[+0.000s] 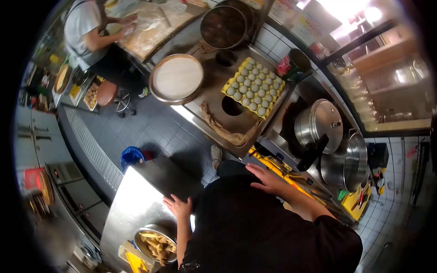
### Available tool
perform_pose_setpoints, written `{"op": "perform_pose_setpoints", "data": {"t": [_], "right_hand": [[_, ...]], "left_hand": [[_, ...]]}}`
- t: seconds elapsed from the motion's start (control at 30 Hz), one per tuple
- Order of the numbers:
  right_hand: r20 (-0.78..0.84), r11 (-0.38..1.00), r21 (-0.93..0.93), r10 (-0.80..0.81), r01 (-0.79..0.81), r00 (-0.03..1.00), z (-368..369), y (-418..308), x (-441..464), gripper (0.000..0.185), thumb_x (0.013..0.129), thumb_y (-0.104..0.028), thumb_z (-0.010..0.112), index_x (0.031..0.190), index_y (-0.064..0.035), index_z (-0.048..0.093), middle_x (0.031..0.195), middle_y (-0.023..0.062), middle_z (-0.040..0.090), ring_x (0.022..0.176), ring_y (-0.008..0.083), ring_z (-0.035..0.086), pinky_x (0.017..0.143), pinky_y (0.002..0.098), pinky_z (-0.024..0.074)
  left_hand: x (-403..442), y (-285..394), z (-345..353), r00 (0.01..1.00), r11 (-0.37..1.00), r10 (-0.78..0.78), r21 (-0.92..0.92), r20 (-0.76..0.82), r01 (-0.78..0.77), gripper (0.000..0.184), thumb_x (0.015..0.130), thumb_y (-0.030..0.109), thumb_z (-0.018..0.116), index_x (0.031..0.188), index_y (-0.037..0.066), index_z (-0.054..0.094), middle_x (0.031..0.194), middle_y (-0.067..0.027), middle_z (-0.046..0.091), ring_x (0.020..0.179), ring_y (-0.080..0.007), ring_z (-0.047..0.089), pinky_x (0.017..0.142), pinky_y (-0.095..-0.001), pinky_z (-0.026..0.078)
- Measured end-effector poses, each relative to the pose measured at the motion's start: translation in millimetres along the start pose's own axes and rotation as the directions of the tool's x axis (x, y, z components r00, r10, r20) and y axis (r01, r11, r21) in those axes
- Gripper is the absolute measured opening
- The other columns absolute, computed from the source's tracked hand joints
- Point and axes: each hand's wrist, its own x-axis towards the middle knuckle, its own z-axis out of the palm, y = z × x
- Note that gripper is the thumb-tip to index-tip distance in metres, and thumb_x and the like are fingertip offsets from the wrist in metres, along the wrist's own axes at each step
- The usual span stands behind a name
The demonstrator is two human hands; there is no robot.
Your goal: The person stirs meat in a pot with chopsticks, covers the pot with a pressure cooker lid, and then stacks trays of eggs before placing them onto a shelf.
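My left hand point(178, 207) is at the edge of a shiny metal counter point(132, 200), its fingers spread and nothing in them. Close by on that counter stands a metal bowl point(139, 243) of knobbly yellow-brown pieces point(157, 245) that look like ginger. My right hand point(265, 179) is held out in front of my body, fingers apart and empty. Beyond it, a yellow tray of pale eggs point(255, 88) rests on the stove top point(200, 120), with a twisted brown cloth point(223, 129) along the front edge.
A round pan with a white surface point(177, 78) and a dark pot point(223, 27) stand farther back. To the right are a lidded pressure cooker point(321, 125) and a large steel pot point(348, 164). Another person point(86, 36) works at a floured table point(154, 27). A blue-lined bin point(132, 157) stands on the floor.
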Motion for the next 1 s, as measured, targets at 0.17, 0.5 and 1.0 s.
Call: {"op": "perform_pose_setpoints", "data": {"t": [0.17, 0.5, 1.0], "right_hand": [[-0.105, 0.996, 0.058, -0.058, 0.065, 0.993, 4.0, 11.0, 26.6, 0.068, 0.103, -0.038, 0.059, 0.159, -0.0082, 0.035, 0.163, 0.0204, 0.032, 0.15, 0.0366, 0.032, 0.123, 0.0432, 0.0288], [-0.657, 0.975, 0.21, 0.198, -0.075, 0.727, -26.3, 0.1, 89.0, 0.068, 0.097, -0.032, 0.068, 0.151, 0.0007, 0.043, 0.152, 0.025, 0.046, 0.143, 0.0378, 0.044, 0.117, 0.0411, 0.0369], [-0.618, 0.604, 0.777, 0.785, -0.175, -0.035, -137.4, 233.6, 232.2, 0.072, 0.103, -0.048, 0.051, 0.148, 0.0081, 0.044, 0.151, 0.025, 0.05, 0.141, 0.0369, 0.046, 0.117, 0.0399, 0.0331]], "left_hand": [[18.7, -18.9, -2.0, 0.989, 0.995, 0.047, 0.083, 0.142, -0.059, 0.084, 0.086, 0.049, 0.07, 0.146, -0.005, 0.047, 0.158, -0.0461, 0.009, 0.148, -0.0616, 0.012, 0.122, -0.059, 0.023], [121.8, 58.2, -102.5, 0.859, 0.839, 0.477, 0.196, 0.184, -0.508, 0.033, 0.096, 0.027, 0.061, 0.112, -0.002, 0.065, 0.09, -0.025, 0.071, 0.086, -0.0474, 0.069, 0.082, -0.0526, 0.055], [328.2, 501.3, -118.2, 0.365, 0.382, 0.924, -0.23, 0.112, -0.895, 0.056, 0.09, 0.028, 0.07, 0.135, -0.004, 0.057, 0.13, -0.0286, 0.063, 0.123, -0.0435, 0.059, 0.105, -0.0493, 0.047]]}}
